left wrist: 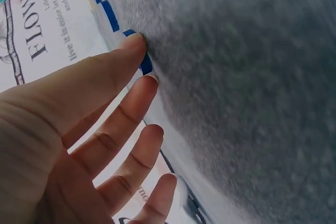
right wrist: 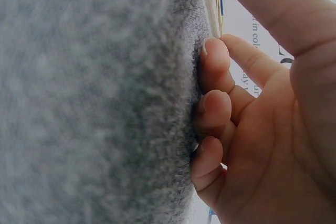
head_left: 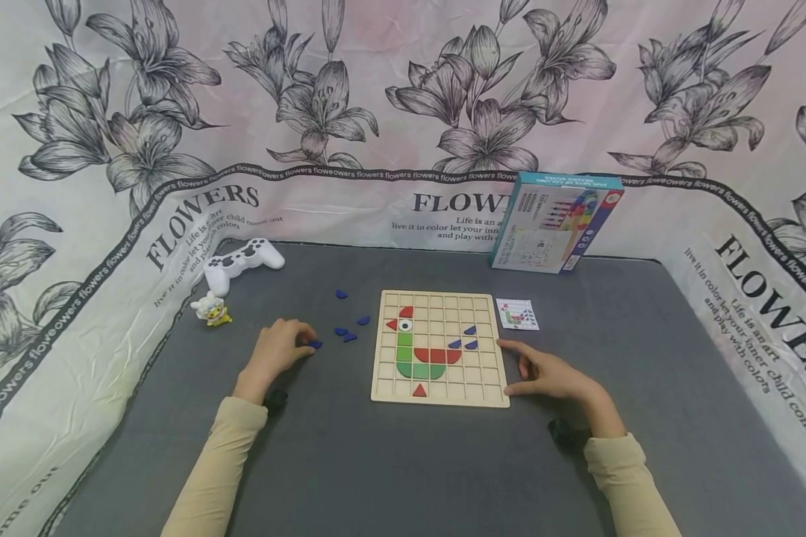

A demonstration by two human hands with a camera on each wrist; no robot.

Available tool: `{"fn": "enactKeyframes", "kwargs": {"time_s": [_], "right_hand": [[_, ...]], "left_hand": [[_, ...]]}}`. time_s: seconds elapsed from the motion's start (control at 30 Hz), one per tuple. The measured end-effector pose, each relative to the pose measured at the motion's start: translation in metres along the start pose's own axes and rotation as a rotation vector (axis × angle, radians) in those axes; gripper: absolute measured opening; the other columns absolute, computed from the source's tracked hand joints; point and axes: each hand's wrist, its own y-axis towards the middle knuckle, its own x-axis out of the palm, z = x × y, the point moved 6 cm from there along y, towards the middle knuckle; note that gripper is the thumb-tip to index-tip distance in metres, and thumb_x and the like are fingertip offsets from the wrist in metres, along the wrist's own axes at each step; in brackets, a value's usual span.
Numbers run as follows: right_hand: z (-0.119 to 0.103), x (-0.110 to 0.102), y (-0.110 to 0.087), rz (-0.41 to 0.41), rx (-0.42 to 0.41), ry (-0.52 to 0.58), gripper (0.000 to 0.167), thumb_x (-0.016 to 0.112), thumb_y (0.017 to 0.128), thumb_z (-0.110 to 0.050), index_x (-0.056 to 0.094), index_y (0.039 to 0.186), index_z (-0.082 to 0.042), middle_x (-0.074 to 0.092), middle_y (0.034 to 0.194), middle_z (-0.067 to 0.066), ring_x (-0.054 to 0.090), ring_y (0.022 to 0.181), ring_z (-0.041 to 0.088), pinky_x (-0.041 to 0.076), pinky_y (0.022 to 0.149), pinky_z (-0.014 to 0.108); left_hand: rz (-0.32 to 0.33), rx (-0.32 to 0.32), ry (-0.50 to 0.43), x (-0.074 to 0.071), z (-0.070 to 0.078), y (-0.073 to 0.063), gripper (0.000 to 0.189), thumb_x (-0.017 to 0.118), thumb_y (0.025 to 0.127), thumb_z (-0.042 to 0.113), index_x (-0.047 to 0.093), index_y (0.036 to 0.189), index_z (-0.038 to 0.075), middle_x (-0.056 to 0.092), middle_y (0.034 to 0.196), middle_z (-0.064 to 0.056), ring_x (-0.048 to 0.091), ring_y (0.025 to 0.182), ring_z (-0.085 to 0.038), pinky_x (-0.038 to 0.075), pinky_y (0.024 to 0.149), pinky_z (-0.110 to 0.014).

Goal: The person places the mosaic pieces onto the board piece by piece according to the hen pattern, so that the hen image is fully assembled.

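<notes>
My left hand [head_left: 283, 349] is at the left of the dark mat, thumb and index fingertips pinching a blue puzzle tile [left wrist: 145, 65] low at the surface. Several more blue tiles [head_left: 341, 331] with one curved side lie between this hand and the wooden grid board [head_left: 443, 400]. On the board, green tiles [head_left: 404, 353], red tiles [head_left: 436, 355], a white eye tile [head_left: 405, 325] and 3 blue tiles [head_left: 471, 345] form a bird-like picture. My right hand [head_left: 544, 373] touches the board's right edge with index finger and thumb; its other fingers are bent against the mat.
A small picture card [head_left: 518, 315] showing a similar bird lies right of the board. Behind it a cardboard box [head_left: 554, 224] leans against the flowered cloth [head_left: 349, 209]. At the back left are a white game controller [head_left: 245, 261] and a small figurine [head_left: 212, 309].
</notes>
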Motion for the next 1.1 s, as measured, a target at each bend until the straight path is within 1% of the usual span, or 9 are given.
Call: {"fn": "enactKeyframes", "kwargs": {"time_s": [0.17, 0.37, 0.57, 0.7, 1.0, 1.1], "right_hand": [[0.0, 0.001, 0.0, -0.002, 0.004, 0.002, 0.082, 0.076, 0.074, -0.039, 0.035, 0.141, -0.018, 0.045, 0.08, 0.002, 0.04, 0.061, 0.01, 0.032, 0.053, 0.023], [-0.001, 0.001, 0.0, -0.008, 0.01, 0.009, 0.081, 0.076, 0.075, -0.038, 0.034, 0.142, -0.019, 0.045, 0.08, 0.002, 0.04, 0.062, 0.011, 0.032, 0.053, 0.023], [-0.002, 0.001, 0.0, -0.004, 0.003, 0.001, 0.081, 0.076, 0.075, -0.038, 0.034, 0.141, -0.018, 0.045, 0.08, 0.001, 0.04, 0.062, 0.01, 0.032, 0.053, 0.023], [-0.002, 0.0, 0.0, -0.001, -0.003, -0.003, 0.081, 0.076, 0.075, -0.038, 0.035, 0.141, -0.017, 0.045, 0.08, 0.001, 0.04, 0.062, 0.01, 0.032, 0.053, 0.023], [-0.002, 0.0, 0.0, -0.005, 0.011, -0.007, 0.082, 0.076, 0.074, -0.039, 0.034, 0.142, -0.017, 0.045, 0.08, 0.001, 0.04, 0.062, 0.011, 0.032, 0.053, 0.023], [-0.002, 0.0, 0.0, -0.008, 0.015, -0.002, 0.082, 0.076, 0.074, -0.039, 0.034, 0.142, -0.018, 0.045, 0.08, 0.001, 0.04, 0.062, 0.011, 0.032, 0.053, 0.023]], "left_hand": [[0.014, 0.015, 0.014, 0.003, 0.005, 0.002, 0.013, 0.076, 0.075, 0.018, 0.072, 0.086, 0.014, 0.066, 0.084, -0.003, 0.055, 0.083, -0.026, 0.042, 0.073, -0.047], [0.016, 0.019, -0.004, 0.005, 0.014, 0.005, 0.012, 0.075, 0.077, 0.02, 0.073, 0.086, 0.013, 0.069, 0.084, -0.001, 0.055, 0.085, -0.025, 0.042, 0.078, -0.048], [0.034, 0.042, -0.045, 0.004, 0.033, 0.01, 0.014, 0.074, 0.078, 0.021, 0.073, 0.088, 0.012, 0.069, 0.084, -0.001, 0.055, 0.084, -0.023, 0.041, 0.079, -0.046], [0.052, 0.065, -0.053, 0.006, 0.046, 0.014, 0.013, 0.074, 0.078, 0.021, 0.073, 0.087, 0.012, 0.068, 0.082, 0.0, 0.054, 0.083, -0.021, 0.042, 0.078, -0.044], [0.091, 0.12, -0.076, 0.016, 0.073, 0.024, 0.013, 0.076, 0.076, 0.022, 0.074, 0.086, 0.015, 0.067, 0.08, 0.003, 0.054, 0.083, -0.018, 0.042, 0.081, -0.043], [0.091, 0.137, -0.077, 0.02, 0.082, 0.027, 0.012, 0.076, 0.076, 0.023, 0.074, 0.086, 0.015, 0.066, 0.079, 0.004, 0.052, 0.081, -0.017, 0.042, 0.079, -0.041]]}}
